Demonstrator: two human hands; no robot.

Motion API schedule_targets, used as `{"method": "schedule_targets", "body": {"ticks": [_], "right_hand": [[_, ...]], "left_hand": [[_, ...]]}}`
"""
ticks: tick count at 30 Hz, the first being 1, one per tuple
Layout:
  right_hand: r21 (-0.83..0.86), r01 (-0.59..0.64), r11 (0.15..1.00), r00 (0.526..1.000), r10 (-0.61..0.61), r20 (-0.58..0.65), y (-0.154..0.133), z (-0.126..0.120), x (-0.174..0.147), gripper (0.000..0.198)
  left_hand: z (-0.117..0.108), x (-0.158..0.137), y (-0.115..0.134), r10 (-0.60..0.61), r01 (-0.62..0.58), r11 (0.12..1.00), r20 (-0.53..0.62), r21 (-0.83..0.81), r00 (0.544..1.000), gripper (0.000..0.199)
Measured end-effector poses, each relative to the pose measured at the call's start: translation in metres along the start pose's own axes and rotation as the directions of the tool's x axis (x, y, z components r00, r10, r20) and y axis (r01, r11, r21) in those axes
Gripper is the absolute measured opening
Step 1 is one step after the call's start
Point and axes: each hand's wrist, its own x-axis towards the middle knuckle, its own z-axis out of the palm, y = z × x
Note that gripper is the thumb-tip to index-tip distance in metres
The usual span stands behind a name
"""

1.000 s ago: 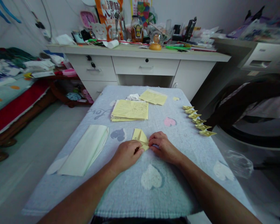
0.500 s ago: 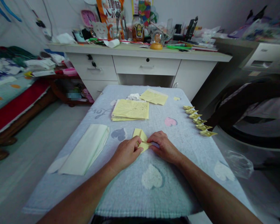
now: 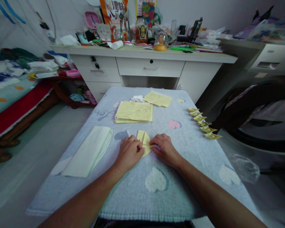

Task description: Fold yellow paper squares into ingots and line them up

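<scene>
A piece of folded yellow paper (image 3: 146, 141) lies on the cloth-covered table between my hands, with creases and a pointed flap showing. My left hand (image 3: 131, 149) pinches its left edge, thumb and fingers closed on it. From the other side my right hand (image 3: 164, 148) holds the right corner between thumb and fingertips. Beyond them sits a stack of yellow paper sheets (image 3: 134, 111) with writing on the top one. Along the table's right edge stands a row of several small folded paper boats (image 3: 205, 123).
To the left lies a folded pale green-white sheet (image 3: 89, 152). Behind the stack are a crumpled white tissue (image 3: 137, 98) and more yellow paper (image 3: 158, 98). A white desk (image 3: 149, 57) closes off the far side; a washing machine (image 3: 263, 63) stands right.
My left hand's fingers have shifted slightly on the folded paper, its knuckles now higher. The right hand keeps its grip. The whole view has moved a little.
</scene>
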Motion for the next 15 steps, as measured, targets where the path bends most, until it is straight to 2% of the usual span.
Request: {"method": "schedule_targets", "body": {"ticks": [3, 15], "right_hand": [[-0.007, -0.003, 1.0, 1.0, 0.003, 0.005, 0.001, 0.0009, -0.0004, 0.015], [-0.023, -0.018, 1.0, 1.0, 0.018, 0.003, -0.0025, 0.0011, 0.0006, 0.013]], "left_hand": [[0.0005, 0.0001, 0.001, -0.037, 0.037, 0.999, 0.001, 0.035, 0.999, 0.011], [0.0019, -0.0019, 0.004, -0.067, 0.068, 0.99, -0.013, 0.12, 0.998, 0.013]]}}
